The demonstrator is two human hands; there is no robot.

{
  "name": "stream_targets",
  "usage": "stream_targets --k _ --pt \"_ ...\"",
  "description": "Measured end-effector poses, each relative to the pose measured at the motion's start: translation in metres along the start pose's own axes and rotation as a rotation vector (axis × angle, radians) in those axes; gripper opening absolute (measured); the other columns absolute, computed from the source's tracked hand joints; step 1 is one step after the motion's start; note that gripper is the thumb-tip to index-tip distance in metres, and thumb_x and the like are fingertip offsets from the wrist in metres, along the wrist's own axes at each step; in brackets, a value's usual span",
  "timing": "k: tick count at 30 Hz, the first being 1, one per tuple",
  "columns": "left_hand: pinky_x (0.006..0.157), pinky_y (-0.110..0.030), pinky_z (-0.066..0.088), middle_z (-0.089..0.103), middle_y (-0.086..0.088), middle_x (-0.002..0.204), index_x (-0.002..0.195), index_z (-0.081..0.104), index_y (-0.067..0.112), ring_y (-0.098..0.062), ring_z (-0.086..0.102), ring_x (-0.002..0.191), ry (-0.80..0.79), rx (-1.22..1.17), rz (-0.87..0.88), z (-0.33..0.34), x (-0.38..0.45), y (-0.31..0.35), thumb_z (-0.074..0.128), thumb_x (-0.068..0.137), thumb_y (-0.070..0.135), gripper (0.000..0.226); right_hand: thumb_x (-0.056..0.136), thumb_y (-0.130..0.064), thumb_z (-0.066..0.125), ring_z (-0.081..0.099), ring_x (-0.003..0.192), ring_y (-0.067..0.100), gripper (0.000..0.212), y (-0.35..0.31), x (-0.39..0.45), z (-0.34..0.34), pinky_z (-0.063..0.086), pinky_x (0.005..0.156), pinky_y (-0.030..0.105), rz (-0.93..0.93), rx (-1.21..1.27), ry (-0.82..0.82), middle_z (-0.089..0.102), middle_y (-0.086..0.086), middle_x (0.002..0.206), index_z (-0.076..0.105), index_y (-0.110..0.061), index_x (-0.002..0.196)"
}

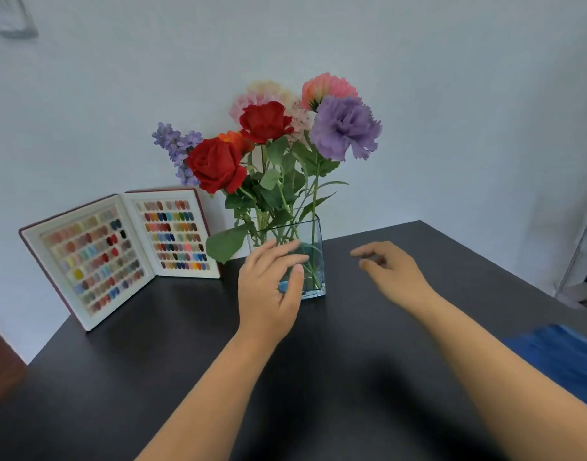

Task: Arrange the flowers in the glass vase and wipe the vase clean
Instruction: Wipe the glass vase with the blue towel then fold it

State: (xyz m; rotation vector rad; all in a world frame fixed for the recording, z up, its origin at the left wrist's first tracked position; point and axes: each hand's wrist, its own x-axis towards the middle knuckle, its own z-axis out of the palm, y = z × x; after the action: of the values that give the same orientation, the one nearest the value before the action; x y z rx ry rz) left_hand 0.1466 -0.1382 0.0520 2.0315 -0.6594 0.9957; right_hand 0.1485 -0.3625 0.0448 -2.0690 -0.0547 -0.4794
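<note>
We see a dark desk [152,377] against a pale wall. At its far edge stands a glass vase [313,261] holding flowers [272,154]. Left of it, an open swatch book [119,251] stands upright. A blue cloth [561,357] lies at the right edge.

Your left hand [268,287] covers the front left part of the vase [313,257], so you cannot tell whether the fingers touch the glass or hover in front of it. A small blue thing [283,287] shows between thumb and palm, too hidden to name. Your right hand [390,272] is motion-blurred at the fingertips. The blue cloth [564,364] is smeared and cut off by the right edge. The chart's [119,254] swatches are too small to read. The lilac sprig [177,148] is partly hidden behind a rose [215,164]. A blurred object [9,18] sits cropped at top left.
</note>
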Motion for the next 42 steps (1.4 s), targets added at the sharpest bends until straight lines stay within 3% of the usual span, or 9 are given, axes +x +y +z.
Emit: stream_targets --k 5,9,13,22,27,31,36,40,42 --pt "0.108 -0.022 0.027 0.065 0.011 0.122 0.101 0.074 0.019 -0.011 0.046 0.129 -0.189 -0.113 -0.003 0.05 -0.03 0.033 0.058 0.091 0.017 0.02 0.092 -0.021 0.054 0.052 0.086 -0.01 0.025 0.016 -0.042 -0.043 0.039 0.071 0.012 -0.013 -0.113 -0.031 0.059 -0.02 0.099 0.064 -0.044 0.093" --pt "0.107 -0.028 0.032 0.063 0.014 0.123 0.104 0.073 0.023 -0.008 0.045 0.129 -0.274 -0.175 0.016 0.088 -0.047 0.054 0.057 0.092 0.022 0.02 0.092 -0.02 0.054 0.054 0.086 -0.006 0.025 0.039 -0.066 -0.081 0.038 0.072 0.011 0.008 -0.233 -0.031 0.059 -0.02 0.099 0.063 -0.043 0.095" --pt "0.108 -0.038 0.034 0.06 0.018 0.127 0.11 0.068 0.029 -0.006 0.043 0.13 -0.388 -0.182 -0.002 0.12 -0.055 0.078 0.054 0.094 0.027 0.022 0.092 -0.019 0.053 0.053 0.092 0.004 0.023 0.068 -0.086 -0.118 0.037 0.074 0.017 0.057 -0.379 0.0 0.057 -0.014 0.102 0.064 -0.038 0.101" --pt "0.113 -0.033 0.027 0.047 0.016 0.142 0.134 0.052 0.029 -0.008 0.029 0.138 -0.723 -0.063 0.0 0.185 -0.078 0.124 0.048 0.097 0.039 0.04 0.094 -0.033 0.05 0.036 0.124 0.024 0.037 0.127 -0.121 -0.171 0.037 0.099 0.036 0.359 -0.684 0.072 0.046 0.003 0.135 0.051 -0.027 0.13" --pt "0.111 -0.039 0.025 0.036 0.006 0.152 0.146 0.038 0.021 -0.019 0.024 0.14 -0.891 0.151 -0.192 0.212 -0.085 0.132 0.035 0.097 0.054 0.059 0.095 -0.05 0.038 0.03 0.134 0.029 0.051 0.143 -0.13 -0.183 0.03 0.107 0.043 0.543 -0.756 0.059 0.036 0.001 0.149 0.038 -0.031 0.142" --pt "0.11 -0.038 0.026 0.039 0.007 0.148 0.139 0.048 0.026 -0.018 0.028 0.136 -0.868 0.172 -0.201 0.222 -0.092 0.141 0.031 0.096 0.057 0.056 0.094 -0.055 0.036 0.034 0.132 0.029 0.057 0.149 -0.134 -0.179 0.032 0.104 0.042 0.551 -0.835 0.035 0.039 0.005 0.147 0.032 -0.031 0.145" --pt "0.096 -0.033 0.033 0.051 0.012 0.123 0.113 0.053 0.029 -0.016 0.041 0.118 -0.816 0.113 -0.196 0.228 -0.097 0.159 0.044 0.093 0.052 0.032 0.092 -0.05 0.045 0.041 0.123 0.027 0.052 0.145 -0.132 -0.176 0.036 0.098 0.041 0.502 -0.852 0.128 0.048 0.006 0.133 0.037 -0.031 0.139" --pt "0.081 -0.028 0.035 0.054 0.014 0.106 0.095 0.052 0.037 -0.012 0.047 0.102 -0.769 -0.058 -0.372 0.227 -0.096 0.165 0.056 0.088 0.04 0.008 0.089 -0.041 0.056 0.047 0.118 0.024 0.054 0.138 -0.132 -0.173 0.035 0.096 0.041 0.44 -0.773 0.176 0.054 0.0 0.127 0.035 -0.034 0.138" --pt "0.073 -0.026 0.043 0.057 0.011 0.099 0.089 0.053 0.039 -0.008 0.054 0.092 -0.744 -0.226 -0.481 0.225 -0.095 0.163 0.059 0.086 0.035 0.008 0.088 -0.034 0.058 0.049 0.116 0.022 0.056 0.133 -0.134 -0.172 0.034 0.095 0.041 0.402 -0.774 0.217 0.057 -0.003 0.123 0.033 -0.035 0.139"
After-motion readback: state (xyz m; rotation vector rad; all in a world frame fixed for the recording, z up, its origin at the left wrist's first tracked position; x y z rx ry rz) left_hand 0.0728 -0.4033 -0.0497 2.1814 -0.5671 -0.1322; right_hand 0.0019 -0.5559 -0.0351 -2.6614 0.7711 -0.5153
